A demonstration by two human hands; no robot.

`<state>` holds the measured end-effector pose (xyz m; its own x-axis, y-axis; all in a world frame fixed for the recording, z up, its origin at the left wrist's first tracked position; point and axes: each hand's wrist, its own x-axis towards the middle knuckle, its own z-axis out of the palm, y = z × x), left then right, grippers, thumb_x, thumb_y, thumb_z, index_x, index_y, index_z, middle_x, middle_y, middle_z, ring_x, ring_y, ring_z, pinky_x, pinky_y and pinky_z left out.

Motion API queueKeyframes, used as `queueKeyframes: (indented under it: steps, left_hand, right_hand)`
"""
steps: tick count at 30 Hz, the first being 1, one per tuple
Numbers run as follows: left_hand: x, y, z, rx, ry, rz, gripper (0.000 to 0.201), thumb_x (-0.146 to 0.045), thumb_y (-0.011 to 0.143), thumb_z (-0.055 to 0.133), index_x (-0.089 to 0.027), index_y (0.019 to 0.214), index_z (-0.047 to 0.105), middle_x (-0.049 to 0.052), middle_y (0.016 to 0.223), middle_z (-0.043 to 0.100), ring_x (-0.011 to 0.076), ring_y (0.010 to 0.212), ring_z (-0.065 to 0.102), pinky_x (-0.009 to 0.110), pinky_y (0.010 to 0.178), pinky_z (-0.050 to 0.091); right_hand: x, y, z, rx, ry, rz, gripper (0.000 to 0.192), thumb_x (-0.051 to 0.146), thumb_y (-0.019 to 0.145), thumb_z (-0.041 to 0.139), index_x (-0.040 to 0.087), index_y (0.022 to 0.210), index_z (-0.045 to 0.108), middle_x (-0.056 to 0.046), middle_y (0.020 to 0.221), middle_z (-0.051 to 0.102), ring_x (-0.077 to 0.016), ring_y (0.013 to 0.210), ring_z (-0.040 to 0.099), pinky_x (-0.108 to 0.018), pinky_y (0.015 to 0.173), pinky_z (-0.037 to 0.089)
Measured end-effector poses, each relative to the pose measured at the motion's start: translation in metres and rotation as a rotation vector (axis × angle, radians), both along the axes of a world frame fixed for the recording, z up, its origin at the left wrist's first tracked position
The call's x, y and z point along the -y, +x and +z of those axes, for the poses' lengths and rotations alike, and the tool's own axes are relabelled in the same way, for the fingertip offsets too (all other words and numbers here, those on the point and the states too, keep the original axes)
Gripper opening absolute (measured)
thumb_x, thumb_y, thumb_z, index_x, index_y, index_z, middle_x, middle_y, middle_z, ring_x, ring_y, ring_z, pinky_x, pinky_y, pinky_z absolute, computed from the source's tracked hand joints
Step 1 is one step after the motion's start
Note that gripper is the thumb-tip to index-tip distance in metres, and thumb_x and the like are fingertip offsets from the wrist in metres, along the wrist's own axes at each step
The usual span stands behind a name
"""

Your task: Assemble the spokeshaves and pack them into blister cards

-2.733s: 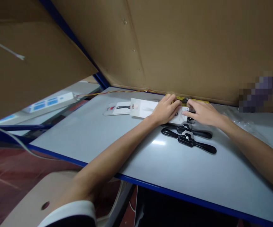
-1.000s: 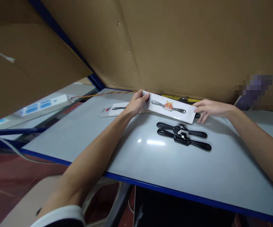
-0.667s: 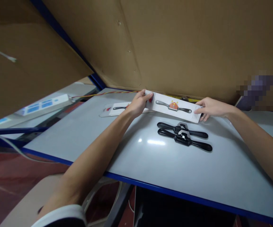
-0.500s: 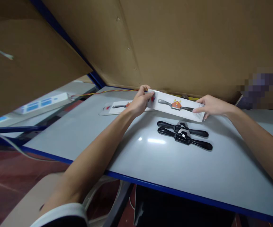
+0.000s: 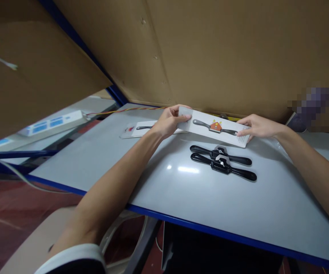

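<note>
Both hands hold a long white packaging card [image 5: 214,127] printed with a black two-handled tool and an orange mark, lifted a little above the grey table [image 5: 181,190]. My left hand [image 5: 168,121] pinches its left end; my right hand [image 5: 257,126] grips its right end. Just in front of the card, two black two-handled tools [image 5: 223,163] lie side by side on the table. Another white card [image 5: 141,129] lies flat to the left of my left hand.
Brown cardboard panels [image 5: 224,53] wall off the back and left of the table. A red-yellow twisted wire [image 5: 130,110] runs along the back edge. A white power strip [image 5: 50,123] lies on a lower surface at left. A beige chair [image 5: 30,243] stands below my left arm.
The camera view shifted. Both hands were together over a card near the tools; since then they spread to its two ends, lifted it showing its printed face, and moved it slightly right.
</note>
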<state>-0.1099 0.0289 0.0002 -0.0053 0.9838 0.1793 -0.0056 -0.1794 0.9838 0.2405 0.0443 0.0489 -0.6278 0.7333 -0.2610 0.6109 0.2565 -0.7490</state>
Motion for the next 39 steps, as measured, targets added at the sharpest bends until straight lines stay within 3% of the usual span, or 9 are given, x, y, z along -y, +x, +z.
queueKeyframes:
  steps: [6, 11, 14, 17, 21, 25, 29, 35, 39]
  left_hand:
    - [-0.004, 0.004, -0.004, -0.014, 0.054, 0.052, 0.046, -0.032, 0.048, 0.094, -0.017, 0.085, 0.073, 0.0, 0.077, 0.071, 0.0155, 0.069, 0.062, 0.027, 0.064, 0.049]
    - [-0.008, -0.001, 0.002, -0.146, 0.25, 0.225, 0.046, -0.048, 0.073, 0.086, -0.019, 0.107, 0.076, 0.007, 0.102, 0.078, 0.0237, 0.097, 0.071, 0.031, 0.08, 0.056]
    - [-0.014, -0.018, 0.0, -0.22, 0.319, 0.356, 0.032, -0.048, 0.086, 0.073, -0.018, 0.095, 0.075, 0.007, 0.091, 0.077, 0.0189, 0.086, 0.069, 0.028, 0.076, 0.054]
    - [-0.019, -0.037, -0.009, -0.336, 0.249, 0.405, 0.033, -0.045, 0.093, 0.062, -0.018, 0.077, 0.072, 0.002, 0.064, 0.064, 0.0151, 0.062, 0.057, 0.027, 0.066, 0.048]
    - [-0.022, -0.049, -0.021, -0.721, 0.214, 0.399, 0.031, -0.043, 0.089, 0.065, -0.02, 0.069, 0.071, 0.002, 0.056, 0.056, 0.0209, 0.066, 0.057, 0.035, 0.081, 0.049]
    - [-0.019, -0.048, -0.028, -1.036, 0.26, 0.26, 0.027, -0.045, 0.085, 0.069, -0.019, 0.084, 0.077, 0.011, 0.08, 0.065, 0.0343, 0.098, 0.062, 0.045, 0.101, 0.046]
    - [-0.014, -0.038, -0.035, -1.211, 0.181, 0.249, 0.046, -0.056, 0.091, 0.063, -0.018, 0.113, 0.076, 0.021, 0.114, 0.066, 0.045, 0.122, 0.053, 0.061, 0.109, 0.04]
    - [-0.012, -0.032, -0.039, -1.21, 0.098, 0.237, 0.055, -0.059, 0.096, 0.055, -0.016, 0.127, 0.071, 0.023, 0.122, 0.062, 0.0469, 0.125, 0.051, 0.064, 0.109, 0.039]
    - [-0.002, -0.024, -0.02, -1.221, 0.306, 0.215, 0.053, -0.055, 0.097, 0.053, -0.015, 0.126, 0.072, 0.023, 0.13, 0.061, 0.0437, 0.127, 0.052, 0.057, 0.109, 0.04]
  right_hand:
    - [0.005, -0.001, 0.014, 0.017, 0.066, 0.025, 0.042, 0.046, 0.086, 0.075, 0.028, 0.123, 0.08, -0.005, 0.113, 0.082, -0.0289, 0.101, 0.075, -0.041, 0.08, 0.064]
    - [0.014, -0.002, 0.039, 0.147, 0.572, -0.057, 0.038, 0.036, 0.095, 0.064, 0.025, 0.127, 0.08, -0.006, 0.125, 0.08, -0.0324, 0.112, 0.072, -0.049, 0.105, 0.053]
    - [0.016, -0.001, 0.042, 0.182, 0.744, -0.083, 0.044, 0.033, 0.099, 0.055, 0.027, 0.138, 0.075, -0.007, 0.132, 0.077, -0.035, 0.121, 0.068, -0.052, 0.11, 0.048]
    - [0.012, 0.003, 0.034, 0.26, 0.7, -0.03, 0.046, 0.034, 0.098, 0.056, 0.031, 0.14, 0.074, -0.01, 0.126, 0.076, -0.0375, 0.121, 0.065, -0.054, 0.109, 0.047]
    - [0.006, 0.007, 0.024, 0.315, 0.637, 0.064, 0.047, 0.033, 0.093, 0.061, 0.031, 0.138, 0.073, -0.011, 0.119, 0.071, -0.0364, 0.118, 0.062, -0.052, 0.108, 0.046]
    - [0.011, 0.001, 0.014, 0.418, 0.602, 0.154, 0.054, 0.03, 0.084, 0.066, 0.032, 0.139, 0.064, -0.011, 0.118, 0.067, -0.0334, 0.108, 0.064, -0.046, 0.093, 0.052]
    - [0.014, -0.006, -0.002, 0.513, 0.606, 0.191, 0.046, 0.038, 0.085, 0.067, 0.031, 0.13, 0.063, -0.011, 0.114, 0.063, -0.0325, 0.102, 0.063, -0.042, 0.084, 0.051]
    - [0.001, 0.0, -0.013, 0.441, 0.583, 0.233, 0.021, 0.033, 0.086, 0.061, 0.024, 0.105, 0.062, -0.012, 0.111, 0.069, -0.0293, 0.099, 0.064, -0.039, 0.083, 0.047]
    - [0.003, 0.005, 0.004, 0.461, 0.586, 0.159, 0.017, 0.037, 0.085, 0.062, 0.024, 0.097, 0.064, -0.009, 0.102, 0.073, -0.0267, 0.091, 0.066, -0.037, 0.079, 0.047]
